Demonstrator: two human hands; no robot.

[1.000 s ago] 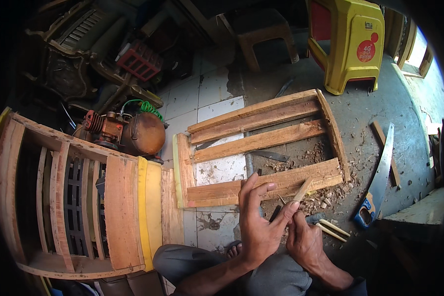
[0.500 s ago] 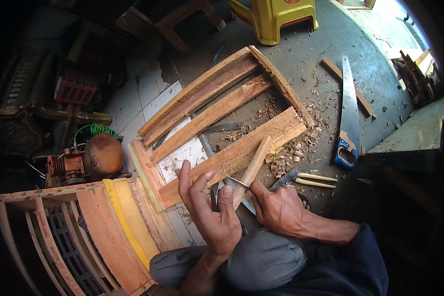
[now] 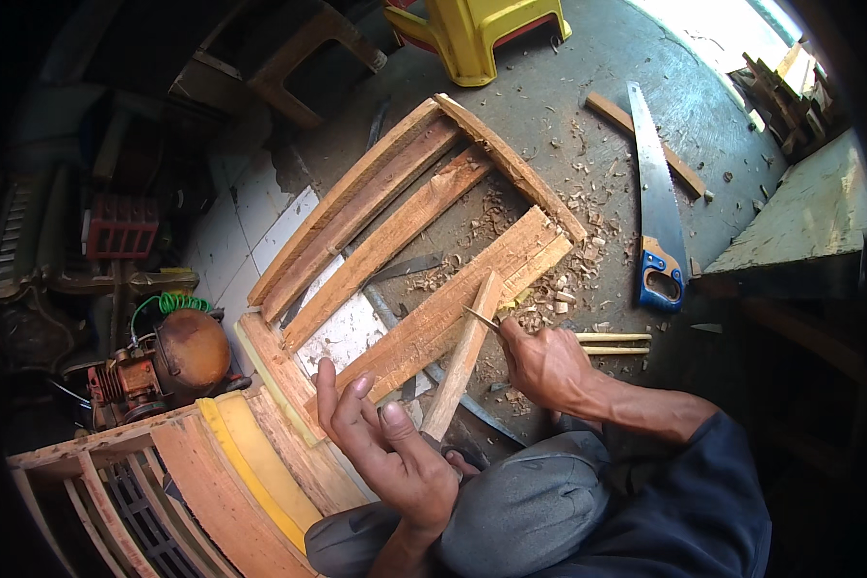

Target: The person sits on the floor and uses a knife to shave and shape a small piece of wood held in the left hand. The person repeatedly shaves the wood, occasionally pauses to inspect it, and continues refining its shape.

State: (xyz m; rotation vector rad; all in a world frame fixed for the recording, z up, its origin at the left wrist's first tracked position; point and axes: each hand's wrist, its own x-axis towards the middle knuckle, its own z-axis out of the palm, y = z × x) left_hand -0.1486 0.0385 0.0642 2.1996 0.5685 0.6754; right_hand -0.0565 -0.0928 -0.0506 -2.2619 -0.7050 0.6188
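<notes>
A narrow wooden stick (image 3: 460, 366) leans across a broad plank (image 3: 453, 299) of a wooden frame, which lies on the floor in front of me. My right hand (image 3: 549, 368) is closed around a thin pointed metal blade (image 3: 481, 317); its handle is hidden in the fist. The blade crosses the stick near its upper end. My left hand (image 3: 395, 453) is raised above my knee, palm up and fingers apart, with nothing in it. It is beside the stick's lower end, apart from it.
Wood shavings (image 3: 588, 246) litter the floor. At right lie a handsaw (image 3: 660, 193) and a wood strip (image 3: 689, 175). Pale thin sticks (image 3: 615, 337) lie beyond my right wrist. A yellow stool (image 3: 472, 39) stands far off, a compressor (image 3: 191, 352) left, a slatted wooden piece (image 3: 212, 472) lower left.
The whole view has shifted slightly. My right hand with the blade has moved away from me along the stick. My left hand has dropped lower and farther from the stick, fingers still apart.
</notes>
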